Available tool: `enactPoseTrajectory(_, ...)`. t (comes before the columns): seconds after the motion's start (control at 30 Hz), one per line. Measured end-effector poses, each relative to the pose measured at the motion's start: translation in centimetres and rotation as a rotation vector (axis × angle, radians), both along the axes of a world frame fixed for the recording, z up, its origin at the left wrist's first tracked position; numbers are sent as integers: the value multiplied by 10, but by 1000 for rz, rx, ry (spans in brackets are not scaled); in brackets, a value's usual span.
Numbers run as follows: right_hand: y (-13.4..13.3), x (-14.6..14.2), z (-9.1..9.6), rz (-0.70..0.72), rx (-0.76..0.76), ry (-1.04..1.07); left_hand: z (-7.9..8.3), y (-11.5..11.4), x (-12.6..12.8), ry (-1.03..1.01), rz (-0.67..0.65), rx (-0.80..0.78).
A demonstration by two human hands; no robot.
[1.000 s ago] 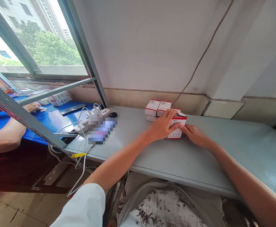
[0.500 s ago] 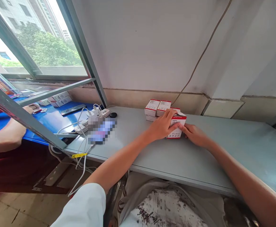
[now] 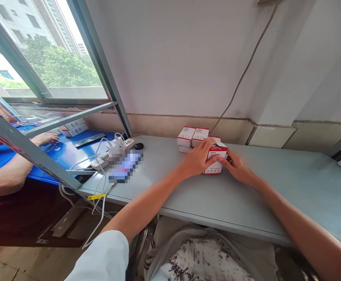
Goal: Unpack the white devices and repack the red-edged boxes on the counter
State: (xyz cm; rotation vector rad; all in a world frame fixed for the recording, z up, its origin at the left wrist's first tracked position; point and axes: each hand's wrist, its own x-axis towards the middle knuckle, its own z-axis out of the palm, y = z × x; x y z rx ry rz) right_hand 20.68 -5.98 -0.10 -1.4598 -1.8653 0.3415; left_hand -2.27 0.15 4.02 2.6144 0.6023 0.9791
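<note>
A small white box with red trim (image 3: 215,164) stands upright on the grey table (image 3: 246,195). My left hand (image 3: 198,158) wraps around its left side, fingers over the top and front. From the right, my right hand (image 3: 239,168) presses its fingers against the box. Just behind it lie more white-and-red boxes (image 3: 192,136), stacked in two layers near the wall.
A blurred phone (image 3: 125,166), a white power strip with chargers and cables (image 3: 112,150) and a small black object (image 3: 139,146) lie at the table's left end. Another person's arm (image 3: 15,171) rests on a blue table (image 3: 68,146) with boxes by the window.
The held box and both my hands have shifted slightly left and nearer the stacked boxes. The other person's hand has moved on the blue table.
</note>
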Motion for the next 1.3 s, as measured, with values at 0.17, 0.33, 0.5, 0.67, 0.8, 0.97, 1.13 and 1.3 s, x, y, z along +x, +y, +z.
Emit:
enactPoseTrajectory(0.17,-2,-3,1,-14,42,15,-1,0,0,-30,-20,32)
enactPoseTrajectory(0.33,0,-5,-1,-12,97,61,-3,-1,0,-57,-26,57)
enactPoseTrajectory(0.5,0,-6,-4,-24,64,79,-5,-1,1,-81,-23,72)
enactPoseTrajectory(0.67,-3,-8,-1,-37,-20,89,-3,-4,1,-71,16,61)
enactPoseTrajectory(0.8,-2,-8,0,-35,61,103,-3,-5,1,-91,21,72)
enactPoseTrajectory(0.97,0,-8,0,-36,130,122,-5,-5,2,-123,51,101)
enactPoseTrajectory(1.13,-3,-13,4,-39,151,163,-5,-6,3,-136,102,127)
enactPoseTrajectory(1.3,-4,-17,9,-67,206,199,-6,-5,4,-164,86,148)
